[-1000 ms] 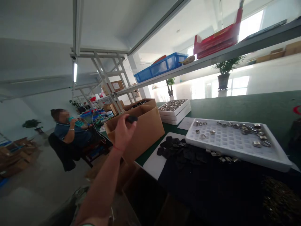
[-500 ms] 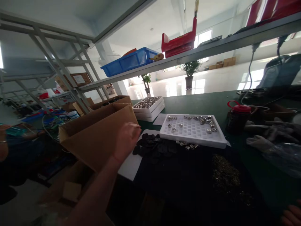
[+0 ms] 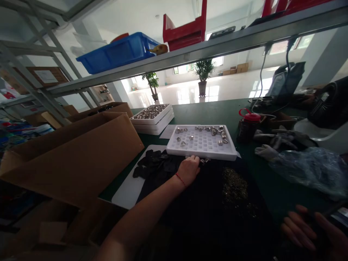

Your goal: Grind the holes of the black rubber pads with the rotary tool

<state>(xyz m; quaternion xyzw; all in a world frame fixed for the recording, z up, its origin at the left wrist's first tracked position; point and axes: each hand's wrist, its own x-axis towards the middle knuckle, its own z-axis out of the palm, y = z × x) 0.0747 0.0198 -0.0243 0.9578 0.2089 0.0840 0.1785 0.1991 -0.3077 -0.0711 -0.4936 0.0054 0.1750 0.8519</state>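
Note:
My left hand [image 3: 189, 169], with a red string on its wrist, reaches to the front edge of a white tray [image 3: 201, 154]. Its fingers are bent down over the spot beside a few small metal rings [image 3: 206, 160]; whether they pinch one is hidden. Silver rings lie scattered in the tray. My right hand [image 3: 304, 228] is at the lower right, its fingers curled around a dark object that is too dim to name. Black flat pieces [image 3: 152, 163] lie left of my left hand. A heap of tiny brassy parts [image 3: 235, 186] rests on the dark cloth between my hands.
A large cardboard box [image 3: 76, 156] stands at the left. Stacked white trays [image 3: 154, 127] hold many metal pieces. A dark bottle with a red lid [image 3: 247, 125], gloves [image 3: 274, 141] and clear plastic [image 3: 307, 168] lie right. A shelf [image 3: 185, 58] crosses above.
My left hand has moved from beside the cardboard box rightward to the tray's front edge. More of my right hand shows at the lower right. The camera view has turned right.

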